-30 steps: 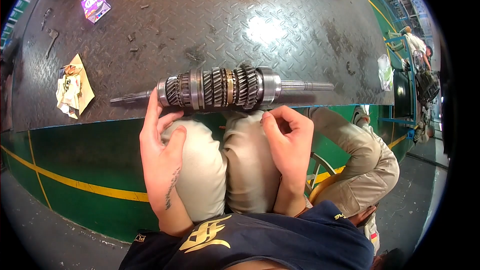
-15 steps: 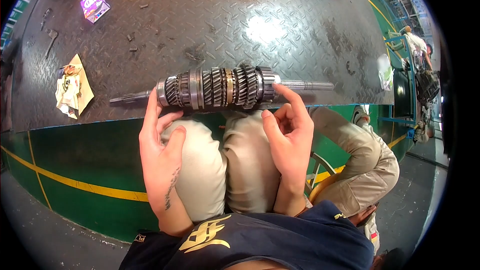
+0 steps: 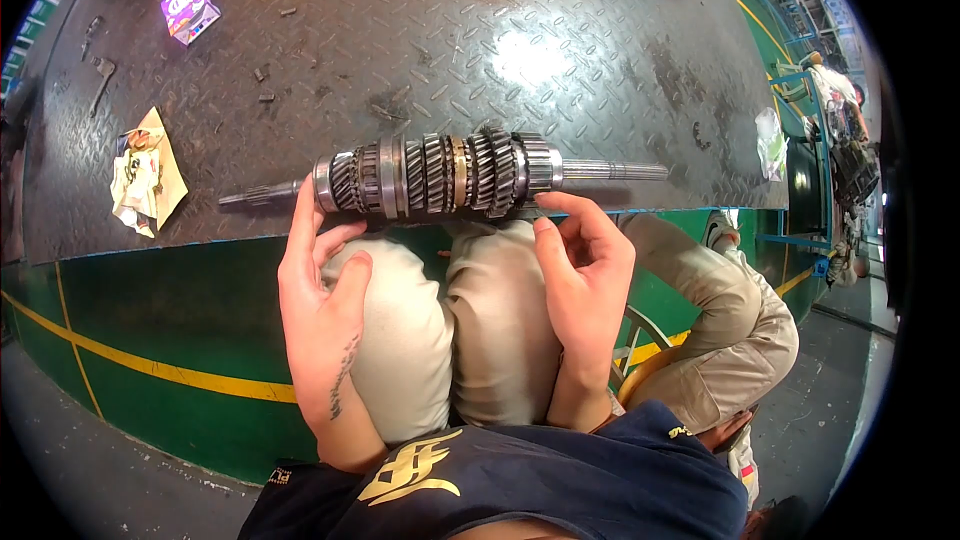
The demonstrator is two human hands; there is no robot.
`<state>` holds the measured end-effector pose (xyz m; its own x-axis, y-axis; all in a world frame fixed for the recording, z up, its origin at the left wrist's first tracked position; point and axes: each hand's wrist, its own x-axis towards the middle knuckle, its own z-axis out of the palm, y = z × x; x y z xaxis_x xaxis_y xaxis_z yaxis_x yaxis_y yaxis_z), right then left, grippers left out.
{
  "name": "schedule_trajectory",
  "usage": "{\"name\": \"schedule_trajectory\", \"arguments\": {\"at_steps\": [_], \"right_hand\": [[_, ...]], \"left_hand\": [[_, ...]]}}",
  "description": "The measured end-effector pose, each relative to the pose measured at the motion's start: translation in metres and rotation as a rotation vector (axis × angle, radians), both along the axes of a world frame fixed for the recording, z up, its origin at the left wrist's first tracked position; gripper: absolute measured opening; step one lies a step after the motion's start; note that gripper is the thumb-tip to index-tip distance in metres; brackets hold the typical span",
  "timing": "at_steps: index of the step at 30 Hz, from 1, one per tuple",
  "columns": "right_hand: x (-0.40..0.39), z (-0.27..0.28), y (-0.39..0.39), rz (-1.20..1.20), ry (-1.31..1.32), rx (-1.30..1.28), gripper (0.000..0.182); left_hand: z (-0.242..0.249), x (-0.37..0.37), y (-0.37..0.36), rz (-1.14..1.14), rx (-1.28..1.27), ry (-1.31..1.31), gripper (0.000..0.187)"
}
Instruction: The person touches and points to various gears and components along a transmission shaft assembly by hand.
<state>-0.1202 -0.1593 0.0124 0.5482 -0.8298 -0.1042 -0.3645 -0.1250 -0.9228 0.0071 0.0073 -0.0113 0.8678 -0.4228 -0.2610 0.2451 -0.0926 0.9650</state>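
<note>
A gear shaft assembly (image 3: 430, 175) lies along the near edge of the metal table, its several helical gears and rings stacked around a splined shaft. My left hand (image 3: 322, 305) has its index fingertip against the left end of the gear stack, with the thumb held apart from it. Close under the right end of the stack is my right hand (image 3: 592, 285), index finger stretched toward the lower side of the toothed collar (image 3: 541, 162) and thumb a little below. Neither hand is wrapped round the shaft.
The table (image 3: 340, 50) has a raised tread pattern. On its left are a purple box (image 3: 190, 10), crumpled paper (image 3: 145, 175) and a hammer-like tool (image 3: 102, 80). A white plastic wrapper (image 3: 770, 145) lies at the right edge. Another person's bent leg (image 3: 735, 310) is close on my right.
My right index finger has come down from the face of the toothed collar to its lower edge, and that hand has shifted slightly. My left hand and the gear shaft stay put.
</note>
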Motion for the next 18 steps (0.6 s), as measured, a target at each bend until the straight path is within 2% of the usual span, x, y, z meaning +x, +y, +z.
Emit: {"name": "schedule_trajectory", "arguments": {"at_steps": [5,7,9,12,14,15,18], "right_hand": [[0.001,0.003,0.002,-0.034,0.037,0.030,0.011],[-0.001,0.000,0.001,0.072,0.167,-0.113,0.007],[0.000,0.005,0.003,0.047,0.173,-0.117,0.013],[-0.003,0.006,0.003,0.017,0.092,-0.063,0.007],[0.003,0.008,0.003,-0.014,-0.023,-0.051,0.028],[0.005,0.008,0.003,-0.015,-0.023,-0.052,0.028],[0.008,0.007,0.000,0.067,0.010,-0.056,0.057]], "left_hand": [[0.001,0.000,0.000,-0.008,0.000,-0.004,0.077],[0.000,0.000,0.000,-0.008,0.007,-0.009,0.077],[0.000,0.000,0.000,-0.008,0.009,-0.022,0.076],[0.001,0.000,0.000,-0.007,0.009,-0.021,0.076],[0.002,0.000,0.000,-0.010,0.007,-0.002,0.076],[0.002,0.000,0.000,-0.008,0.009,-0.001,0.076],[0.003,0.000,0.000,-0.003,0.013,-0.003,0.076]]}}
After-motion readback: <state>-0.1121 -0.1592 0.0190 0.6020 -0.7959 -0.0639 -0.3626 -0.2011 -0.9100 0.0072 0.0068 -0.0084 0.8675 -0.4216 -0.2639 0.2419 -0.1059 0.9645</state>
